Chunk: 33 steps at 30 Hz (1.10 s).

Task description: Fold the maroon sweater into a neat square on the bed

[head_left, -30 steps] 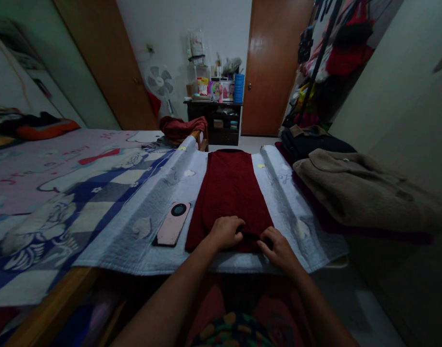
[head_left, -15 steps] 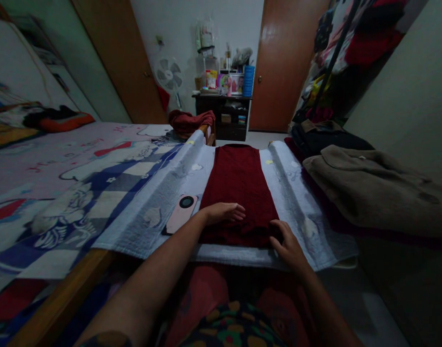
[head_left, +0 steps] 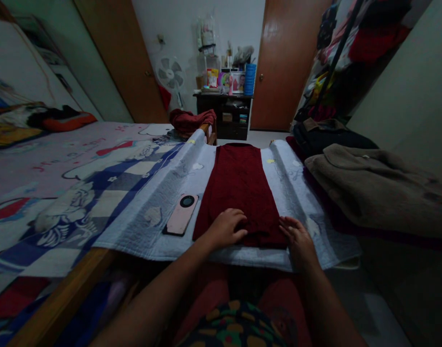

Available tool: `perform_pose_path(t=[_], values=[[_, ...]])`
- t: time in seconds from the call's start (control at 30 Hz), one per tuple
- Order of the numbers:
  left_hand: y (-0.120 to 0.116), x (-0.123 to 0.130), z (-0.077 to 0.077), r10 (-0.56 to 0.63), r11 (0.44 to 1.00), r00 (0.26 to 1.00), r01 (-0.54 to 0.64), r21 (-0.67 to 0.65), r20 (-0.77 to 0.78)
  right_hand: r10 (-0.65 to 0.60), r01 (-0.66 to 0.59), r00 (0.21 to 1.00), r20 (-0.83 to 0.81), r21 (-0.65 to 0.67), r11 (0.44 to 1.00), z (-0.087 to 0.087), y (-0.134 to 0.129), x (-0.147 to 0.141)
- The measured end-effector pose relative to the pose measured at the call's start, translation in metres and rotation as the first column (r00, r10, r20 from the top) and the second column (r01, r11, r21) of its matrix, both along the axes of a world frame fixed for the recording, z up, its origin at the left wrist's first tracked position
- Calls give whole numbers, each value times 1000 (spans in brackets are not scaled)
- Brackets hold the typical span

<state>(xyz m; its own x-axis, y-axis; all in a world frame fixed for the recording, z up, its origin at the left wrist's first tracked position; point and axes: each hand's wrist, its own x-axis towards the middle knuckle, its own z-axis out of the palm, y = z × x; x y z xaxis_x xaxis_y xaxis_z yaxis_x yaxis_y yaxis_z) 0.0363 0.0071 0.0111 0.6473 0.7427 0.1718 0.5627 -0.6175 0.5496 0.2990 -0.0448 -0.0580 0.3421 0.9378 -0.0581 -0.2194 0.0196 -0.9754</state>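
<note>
A dark red garment (head_left: 239, 185), folded into a long panel, lies flat on a pale blue-grey quilted cloth (head_left: 181, 185). Over its near left part rests my left hand (head_left: 228, 226), fingers a little bent and apart, holding nothing. My right hand (head_left: 298, 238) is at the garment's near right corner, fingers stretched along its edge and touching it. A pink phone (head_left: 177, 217) with a round black camera ring lies on the cloth, left of the garment.
On the right sit a folded brown fleece coat (head_left: 372, 188) and a dark folded garment (head_left: 332, 137). To the left is a bed with a patterned sheet (head_left: 109, 173). A dark red bundle (head_left: 192, 120) rests at the bed's corner. Behind stand a dark cabinet (head_left: 223, 115) and a fan (head_left: 170, 72).
My left hand has drawn back a little toward me, its fingers now more bent. My right hand has shifted slightly right, its fingers straighter. The garment's near edge looks wider and flatter.
</note>
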Motion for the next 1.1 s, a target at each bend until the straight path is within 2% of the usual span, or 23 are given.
perform_pose_path(t=[0.13, 0.23, 0.33, 0.43, 0.53, 0.6, 0.7, 0.8, 0.87, 1.0, 1.1], values=[[-11, 26, -13, 43, 997, 979, -31, 64, -201, 57, -52, 992, 116, -48, 997, 3, -2, -1], [-4, 32, -13, 61, 997, 963, -48, 55, -263, 81, -85, 922, 378, -7, 996, 5, -6, -5], [4, 32, -10, 50, 998, 960, -42, 35, -277, 83, -174, 730, 678, 68, 982, 10, -10, -14], [11, 31, -9, 88, 996, 962, -83, 31, -258, 81, -274, 500, 862, 69, 959, 15, -14, -27], [18, 29, -12, 135, 991, 973, -136, 6, -187, 59, -294, 297, 953, 33, 955, 18, -19, -39], [25, 26, -15, 152, 986, 985, -156, -53, -79, 74, -271, 196, 978, -18, 962, 20, -21, -43], [34, 18, -19, 175, 956, 972, -129, -265, 159, 119, -243, 103, 988, -91, 966, 26, -22, -47], [39, 10, -25, 293, 857, 886, -77, -510, 359, 150, -244, 63, 987, -130, 961, 32, -19, -49], [39, 6, -28, 385, 794, 808, -45, -606, 445, 160, -239, 72, 984, -139, 961, 35, -15, -50], [34, 2, -24, 499, 737, 682, -8, -676, 535, 172, -259, 193, 966, -119, 959, 40, -4, -53], [30, 3, -12, 514, 751, 662, -41, -659, 546, 162, -303, 312, 936, -64, 951, 46, 2, -57]])
